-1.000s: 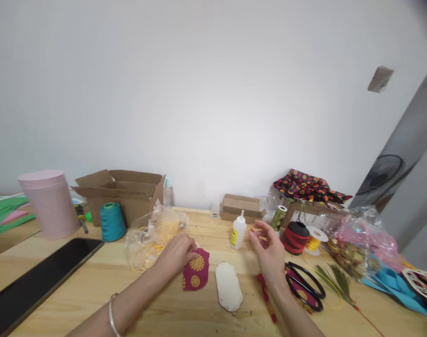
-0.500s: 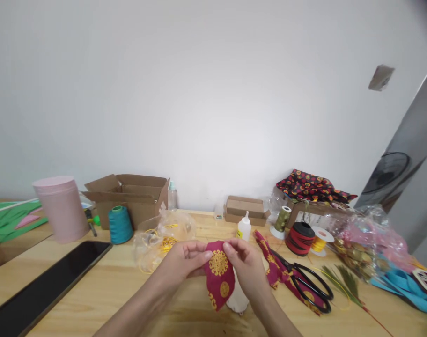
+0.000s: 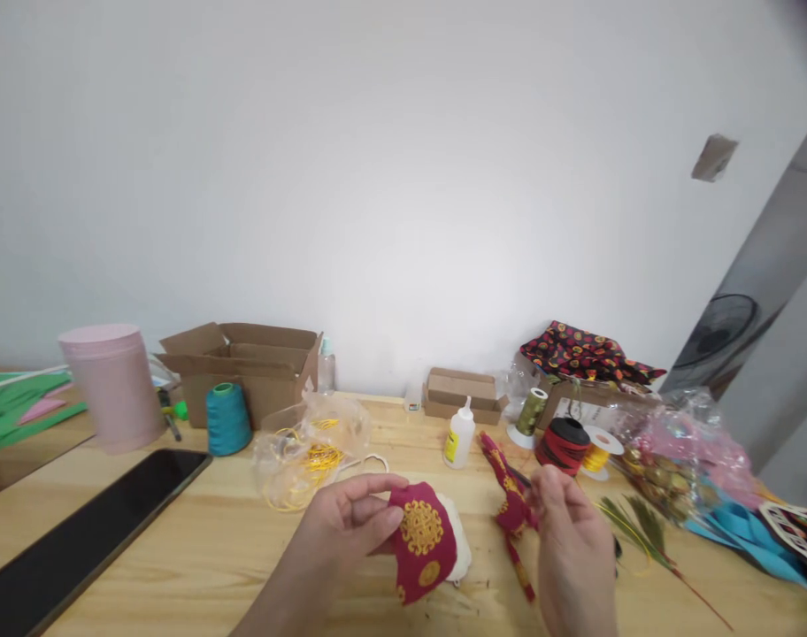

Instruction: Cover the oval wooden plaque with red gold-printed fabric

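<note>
A maroon cloth piece (image 3: pixel 422 550) with gold round motifs is pinched between the thumb and fingers of my left hand (image 3: pixel 354 522). Behind its right edge shows a pale flat piece (image 3: pixel 461 544) with a wavy outline, lying on the table. My right hand (image 3: pixel 569 535) is closed over the scissors and a crumpled maroon cloth scrap (image 3: pixel 510 495). Its fingertips hide what they grip. Of the scissors, only a dark bit left of the fingers and a bit of black handle (image 3: pixel 617 548) show. A white glue bottle (image 3: pixel 460 438) stands upright between the hands, farther back.
On the left are a phone (image 3: pixel 98 522), a teal thread cone (image 3: pixel 228 420), a pink canister (image 3: pixel 115 389) and an open carton (image 3: pixel 271 380). A plastic bag with yellow cord (image 3: pixel 317 451) lies mid-table. Ribbon spools (image 3: pixel 563 445) and a bag of gold bells (image 3: pixel 662 478) sit right.
My right hand has let go of the maroon cloth piece and moved right to the scissors and scrap. The scrap's tail now points more toward me. My left hand still holds the cloth, slightly lower.
</note>
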